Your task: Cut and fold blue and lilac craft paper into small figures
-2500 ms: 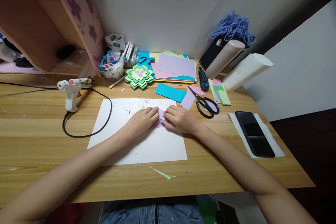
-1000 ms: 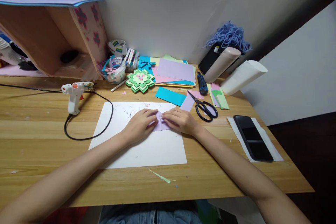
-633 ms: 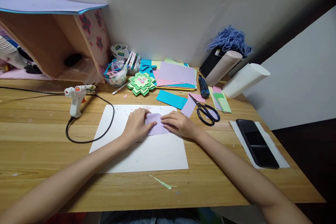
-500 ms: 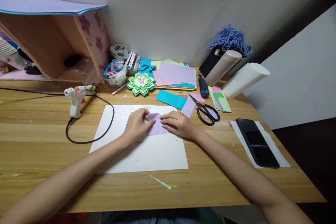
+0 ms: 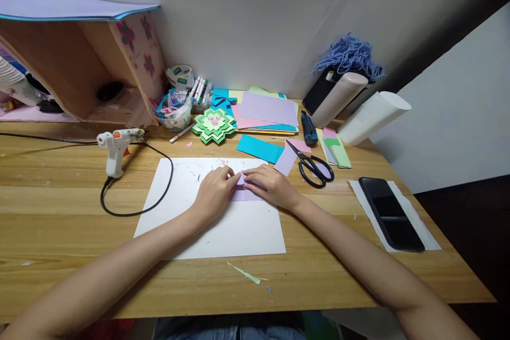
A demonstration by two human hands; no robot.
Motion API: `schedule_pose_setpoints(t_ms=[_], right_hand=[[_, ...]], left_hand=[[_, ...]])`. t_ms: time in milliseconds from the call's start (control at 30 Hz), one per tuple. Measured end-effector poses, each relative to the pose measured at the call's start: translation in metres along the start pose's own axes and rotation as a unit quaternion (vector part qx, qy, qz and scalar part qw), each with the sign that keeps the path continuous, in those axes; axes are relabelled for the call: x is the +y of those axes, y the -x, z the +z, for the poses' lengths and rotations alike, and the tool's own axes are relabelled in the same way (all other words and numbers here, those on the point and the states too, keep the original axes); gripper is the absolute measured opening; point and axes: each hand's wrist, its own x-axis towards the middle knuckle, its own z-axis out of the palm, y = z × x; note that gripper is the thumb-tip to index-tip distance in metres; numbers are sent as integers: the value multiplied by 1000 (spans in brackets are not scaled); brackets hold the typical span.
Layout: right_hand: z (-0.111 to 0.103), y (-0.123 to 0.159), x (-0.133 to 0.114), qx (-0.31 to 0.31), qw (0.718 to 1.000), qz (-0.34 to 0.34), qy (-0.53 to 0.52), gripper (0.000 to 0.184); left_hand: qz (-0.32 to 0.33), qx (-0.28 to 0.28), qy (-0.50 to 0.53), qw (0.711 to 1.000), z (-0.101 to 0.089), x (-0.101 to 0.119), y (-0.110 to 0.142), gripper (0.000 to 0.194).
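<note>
A small lilac paper piece (image 5: 244, 191) lies on a white sheet (image 5: 223, 223) in the middle of the wooden desk (image 5: 59, 207). My left hand (image 5: 215, 194) pinches its left part, fingers curled together. From the right, my right hand (image 5: 271, 185) presses on the same piece, fingertips meeting the left hand's over a raised fold. Most of the paper is hidden beneath both hands.
Black scissors (image 5: 313, 164), blue and lilac paper scraps and a stack of coloured sheets (image 5: 266, 111) lie behind. A glue gun (image 5: 116, 143) with its looping cord stands at left. A phone (image 5: 390, 213) rests at right. A layered green paper flower (image 5: 214, 124) sits near a bowl of scraps.
My left hand slid left, uncovering the lilac paper, then came back right and closed on it again. The fingertips of both hands meet at a raised fold.
</note>
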Motion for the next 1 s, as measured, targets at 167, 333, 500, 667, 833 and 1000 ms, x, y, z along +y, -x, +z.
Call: schedule_pose_setpoints(t_ms=[167,333,500,667,833,1000], right_hand=[[-1,-1,0,-5,1000,1,1,10],[-2,0,0,-26,999,19,6,10],[-2,-1,-1,-45,999,17,15,11],[-3,-2,-1,-59,997,16,38,16],[-2,-2,-1,-59,997,-1,57,18],[-2,-1,0,-62,995,-8,80,19]], left_hand=[[35,-27,-43,998,-4,1,-2,29],[49,-52,-56,996,-5,2,-3,30],[56,-77,-55,994,-9,1,-4,28],[65,-108,-47,991,-14,2,-5,32],[48,-127,-56,989,-14,8,-2,35],[54,-143,-103,983,-13,13,1,36]])
